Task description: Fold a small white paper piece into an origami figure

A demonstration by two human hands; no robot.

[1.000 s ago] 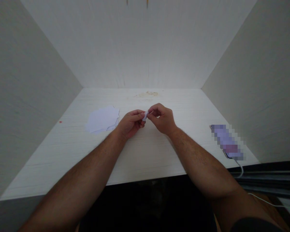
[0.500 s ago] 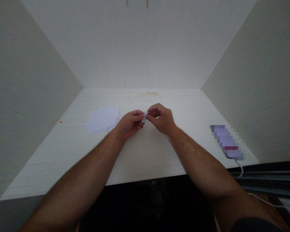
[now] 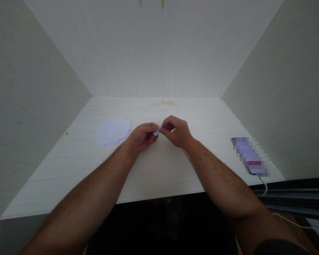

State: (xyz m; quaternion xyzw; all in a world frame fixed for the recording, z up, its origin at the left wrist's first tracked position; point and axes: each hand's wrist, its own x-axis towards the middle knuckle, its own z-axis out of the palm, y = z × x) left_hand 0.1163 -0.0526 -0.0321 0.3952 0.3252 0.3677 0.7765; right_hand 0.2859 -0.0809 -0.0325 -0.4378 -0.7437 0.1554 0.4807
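Between my two hands is a small folded piece of white paper [image 3: 157,131], held above the middle of the table. My left hand [image 3: 144,136] pinches its left side between thumb and fingers, the other fingers curled below. The thumb and fingertips of my right hand [image 3: 177,131] are closed on its upper right end. To the left of my left hand, several sheets of white paper [image 3: 113,130] lie in a loose, uneven stack.
A phone [image 3: 248,154] with a blurred-out screen lies at the right of the white table [image 3: 159,177], a white cable [image 3: 264,186] running from its lower end. Pale walls enclose three sides. A small orange spot [image 3: 67,134] is at the left, and brownish marks [image 3: 166,103] are near the back.
The folded paper has tilted and shifted slightly down and left between my fingers. My right hand has moved slightly left and its knuckles sit a little lower.
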